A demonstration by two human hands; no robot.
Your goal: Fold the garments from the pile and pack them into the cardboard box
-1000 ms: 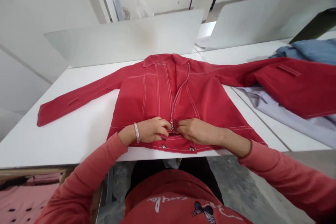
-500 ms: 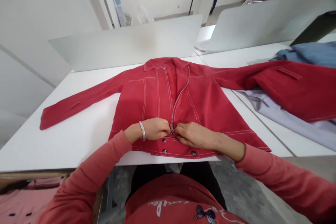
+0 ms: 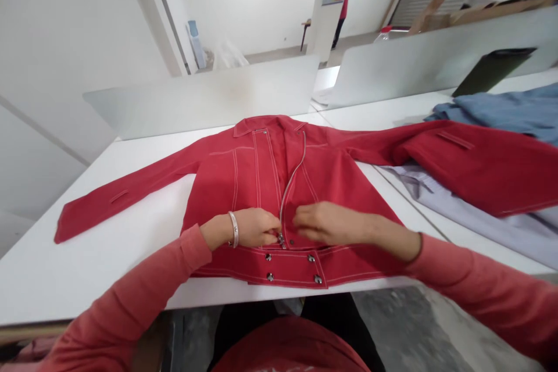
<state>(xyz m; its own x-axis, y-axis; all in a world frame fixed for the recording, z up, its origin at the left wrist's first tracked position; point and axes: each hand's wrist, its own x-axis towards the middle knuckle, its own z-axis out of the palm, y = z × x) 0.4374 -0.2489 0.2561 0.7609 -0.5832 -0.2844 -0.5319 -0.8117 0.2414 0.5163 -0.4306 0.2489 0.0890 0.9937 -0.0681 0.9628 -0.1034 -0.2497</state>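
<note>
A red jacket with white topstitching lies spread on the white table, its front partly apart. A metal zipper runs down one front edge and curves to the hem. My left hand, with a bracelet on the wrist, is closed on the zipper's lower end, beside the metal slider. To the right of the zipper, my right hand is over the jacket front with bent, slightly blurred fingers; whether they hold anything is hidden. Below both hands, several metal snaps sit on the waistband.
Frosted dividers stand along the table's back edge. To the right lie blue denim and a pale garment, partly under the jacket's sleeve. A dark green upright object stands behind. Part of another person shows beyond the divider.
My right hand has come away from the zipper's lower end, a little to the right. My left hand stays there. The camera view has tilted up slightly, and more of the waistband shows.
</note>
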